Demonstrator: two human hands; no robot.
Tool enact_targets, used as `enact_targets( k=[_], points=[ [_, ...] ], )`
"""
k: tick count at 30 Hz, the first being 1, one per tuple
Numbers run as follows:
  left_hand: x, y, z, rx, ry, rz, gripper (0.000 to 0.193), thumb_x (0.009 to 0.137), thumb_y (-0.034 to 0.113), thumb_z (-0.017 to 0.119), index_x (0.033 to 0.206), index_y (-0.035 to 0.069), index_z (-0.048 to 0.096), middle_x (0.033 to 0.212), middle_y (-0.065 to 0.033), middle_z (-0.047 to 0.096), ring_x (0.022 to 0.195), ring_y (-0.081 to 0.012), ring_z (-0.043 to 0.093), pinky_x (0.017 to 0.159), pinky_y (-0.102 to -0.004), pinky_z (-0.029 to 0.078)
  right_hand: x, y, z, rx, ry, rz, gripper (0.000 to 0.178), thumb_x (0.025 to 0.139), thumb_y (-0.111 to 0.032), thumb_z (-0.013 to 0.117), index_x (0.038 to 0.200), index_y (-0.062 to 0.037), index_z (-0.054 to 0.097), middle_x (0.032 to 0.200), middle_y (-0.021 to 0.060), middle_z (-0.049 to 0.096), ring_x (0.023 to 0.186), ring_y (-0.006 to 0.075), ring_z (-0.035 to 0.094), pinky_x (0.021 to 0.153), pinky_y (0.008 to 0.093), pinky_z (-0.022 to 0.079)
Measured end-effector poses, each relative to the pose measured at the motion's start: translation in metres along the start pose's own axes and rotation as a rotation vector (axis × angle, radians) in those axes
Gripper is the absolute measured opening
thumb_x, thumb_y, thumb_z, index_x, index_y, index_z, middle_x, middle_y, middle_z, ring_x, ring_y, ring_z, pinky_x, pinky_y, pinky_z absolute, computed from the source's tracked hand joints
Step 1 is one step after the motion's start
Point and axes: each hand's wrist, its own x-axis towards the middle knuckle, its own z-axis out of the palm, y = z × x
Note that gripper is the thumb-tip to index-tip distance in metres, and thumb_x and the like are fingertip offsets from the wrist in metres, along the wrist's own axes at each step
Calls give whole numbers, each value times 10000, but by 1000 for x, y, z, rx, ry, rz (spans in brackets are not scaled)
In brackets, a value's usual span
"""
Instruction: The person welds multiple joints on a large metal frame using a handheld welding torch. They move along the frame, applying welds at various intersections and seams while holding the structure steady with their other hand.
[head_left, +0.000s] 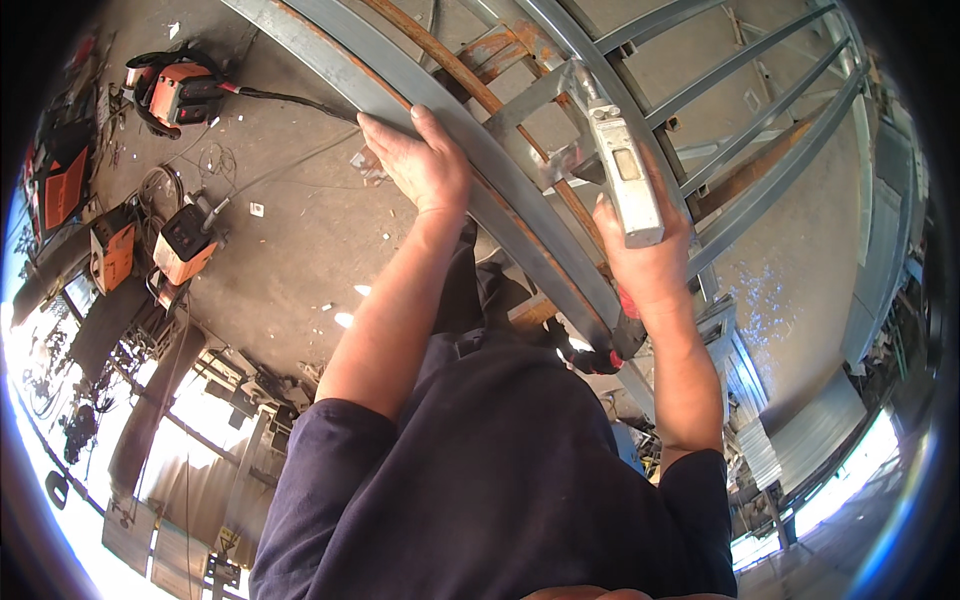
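Observation:
My left hand (425, 170) rests on a curved grey steel bar (535, 265), its fingers stretched out and the thumb apart. It grips nothing. To its right, my right hand (650, 250) is closed around a white boxy hand tool (628, 180). The tool's narrow metal nose points away from me, over the steel frame, and I cannot make out its exact kind. Below the tool a short grey cross plate (525, 108) joins the curved bars. A rusty brown bar (435, 48) runs between them. My right palm and most of its fingers are hidden.
Grey rails (750, 70) of the frame spread to the right. An orange and black machine (183, 93) with a dark cable stands on the concrete floor at the far left. Another orange machine (185, 245) sits nearer, beside coiled wires. Sheet metal (810, 430) lies at the lower right.

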Motion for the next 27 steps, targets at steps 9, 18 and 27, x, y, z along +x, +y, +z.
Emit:
enact_targets(
  k=[9, 18, 27],
  points=[
    [0, 1, -1, -6, -23, 3, 851, 1084, 404, 549, 1621, -135, 168, 1631, -364, 297, 1523, -507, 313, 1269, -526, 270, -2, -7, 9, -75, 17, 22, 787, 818, -107, 824, 1541, -176, 520, 1133, 177, 769, 994, 378, 772, 832, 456, 641],
    [1, 1, -3, -24, -36, -29, 855, 1077, 382, 562, 1624, -130, 149, 1637, -361, 290, 1518, -510, 320, 1265, -533, 283, -6, -15, 13, -92, 26, 47, 849, 806, -131, 834, 1579, -202, 490, 1117, 187, 773, 996, 391, 765, 855, 465, 635],
    [2, 1, 2, -33, -20, -31, 852, 1071, 380, 584, 1622, -119, 168, 1637, -354, 298, 1519, -499, 325, 1267, -527, 285, -49, -36, -27, 174, 29, 281, 531, 914, -86, 768, 1423, -92, 615, 1127, 111, 765, 1005, 209, 756, 885, 355, 600]
  ],
)
